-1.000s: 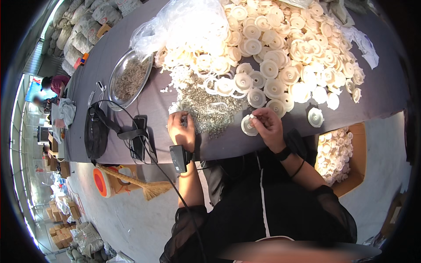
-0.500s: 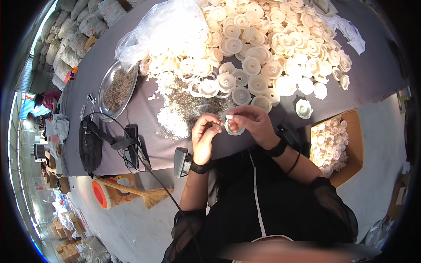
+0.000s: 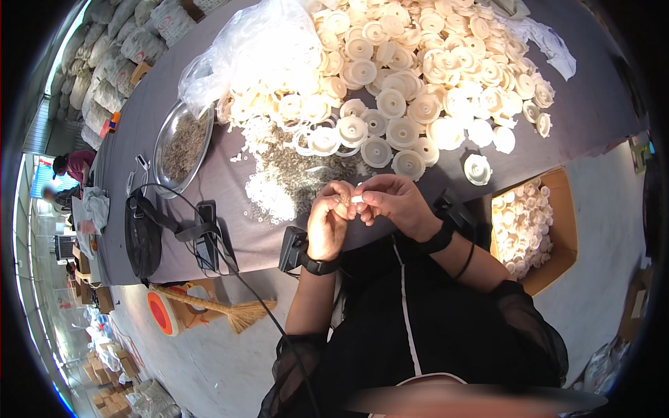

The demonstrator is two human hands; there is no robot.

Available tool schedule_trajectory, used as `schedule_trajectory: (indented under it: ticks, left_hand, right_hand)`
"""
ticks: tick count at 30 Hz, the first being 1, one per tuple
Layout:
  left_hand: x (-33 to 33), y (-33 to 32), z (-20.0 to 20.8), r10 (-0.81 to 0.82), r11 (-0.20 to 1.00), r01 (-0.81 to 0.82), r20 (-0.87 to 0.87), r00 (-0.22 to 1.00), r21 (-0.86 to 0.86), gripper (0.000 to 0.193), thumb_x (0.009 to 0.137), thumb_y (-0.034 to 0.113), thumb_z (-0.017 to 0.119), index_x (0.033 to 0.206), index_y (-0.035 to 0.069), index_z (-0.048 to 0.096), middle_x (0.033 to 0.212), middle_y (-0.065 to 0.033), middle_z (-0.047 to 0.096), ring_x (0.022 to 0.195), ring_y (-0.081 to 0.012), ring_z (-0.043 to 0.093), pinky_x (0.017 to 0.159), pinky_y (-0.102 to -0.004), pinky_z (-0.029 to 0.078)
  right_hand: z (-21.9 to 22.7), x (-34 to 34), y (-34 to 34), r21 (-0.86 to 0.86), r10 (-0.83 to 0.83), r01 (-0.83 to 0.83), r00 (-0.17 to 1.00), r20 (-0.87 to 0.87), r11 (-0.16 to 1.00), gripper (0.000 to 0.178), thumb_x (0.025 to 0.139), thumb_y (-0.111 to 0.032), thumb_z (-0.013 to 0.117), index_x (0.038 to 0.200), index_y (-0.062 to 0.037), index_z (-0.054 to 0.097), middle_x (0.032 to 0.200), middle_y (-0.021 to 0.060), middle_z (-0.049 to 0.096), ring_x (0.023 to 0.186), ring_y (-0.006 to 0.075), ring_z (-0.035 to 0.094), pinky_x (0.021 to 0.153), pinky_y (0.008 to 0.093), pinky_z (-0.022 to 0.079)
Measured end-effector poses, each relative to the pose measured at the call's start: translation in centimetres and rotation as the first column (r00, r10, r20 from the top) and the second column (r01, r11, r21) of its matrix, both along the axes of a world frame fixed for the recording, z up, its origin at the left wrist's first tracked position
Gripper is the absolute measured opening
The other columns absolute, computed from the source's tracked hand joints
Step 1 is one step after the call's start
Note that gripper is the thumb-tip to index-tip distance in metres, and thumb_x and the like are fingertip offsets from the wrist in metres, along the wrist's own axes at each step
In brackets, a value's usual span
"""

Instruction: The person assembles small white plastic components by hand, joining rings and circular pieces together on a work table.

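My left hand (image 3: 329,221) and my right hand (image 3: 398,207) meet at the table's near edge, their fingertips almost touching. A small white plastic piece (image 3: 357,199) shows between them, pinched by my right thumb and fingers. My left fingertips press together at its end; whatever they hold is too small to make out. Just beyond lies a heap of small metal parts (image 3: 334,166), beside small white rings (image 3: 268,198). Behind these spreads a big pile of cream-white round plastic caps (image 3: 402,132), and one single cap (image 3: 477,169) lies apart at the right.
At the left are a metal tray (image 3: 207,145) of small parts, a clear plastic bag (image 3: 244,52), a black pouch (image 3: 143,240) and a cable. Beside me on the right stands a cardboard box (image 3: 568,230) of caps. A straw broom (image 3: 244,315) is below the table.
My hands have come together, the left moving right towards the white piece. The pale round part seen under my right fingers is now hidden. The view has shifted slightly.
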State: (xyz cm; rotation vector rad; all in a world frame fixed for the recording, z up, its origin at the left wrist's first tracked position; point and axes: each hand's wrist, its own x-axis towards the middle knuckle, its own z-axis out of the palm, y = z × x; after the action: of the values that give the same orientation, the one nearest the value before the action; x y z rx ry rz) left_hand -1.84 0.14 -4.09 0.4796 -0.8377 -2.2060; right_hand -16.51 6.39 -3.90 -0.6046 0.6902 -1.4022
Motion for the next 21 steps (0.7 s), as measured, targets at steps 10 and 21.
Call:
schedule_trajectory:
  ticks: [10, 21]
  left_hand:
    - [-0.5, 0.3, 0.5, 0.135, 0.953, -0.014, 0.384, 0.913, -0.302, 0.014, 0.089, 0.01, 0.043, 0.079, 0.004, 0.049, 0.07, 0.0009, 0.047, 0.061, -0.0072, 0.043, 0.058, -0.0208, 0.037]
    - [-7.1, -11.6, 2.8, 0.757, 0.067, 0.309, 0.25, 0.604, -0.949, 0.033, 0.076, -0.003, 0.05, 0.109, -0.003, 0.051, 0.107, -0.0237, 0.053, 0.1, -0.0389, 0.051, 0.088, -0.0406, 0.041]
  right_hand:
    - [-0.3, -0.3, 0.3, -0.007, -0.075, 0.075, 0.991, -0.111, 0.997, 0.017, 0.086, -0.007, 0.055, 0.1, 0.0015, 0.059, 0.082, 0.0097, 0.063, 0.069, 0.0151, 0.061, 0.061, 0.0263, 0.051]
    - [-1.7, -2.0, 1.4, -0.084, -0.345, 0.345, 0.939, 0.013, 0.935, 0.015, 0.086, -0.002, 0.054, 0.101, 0.0013, 0.056, 0.083, 0.0115, 0.063, 0.072, 0.0178, 0.061, 0.067, 0.0292, 0.051]
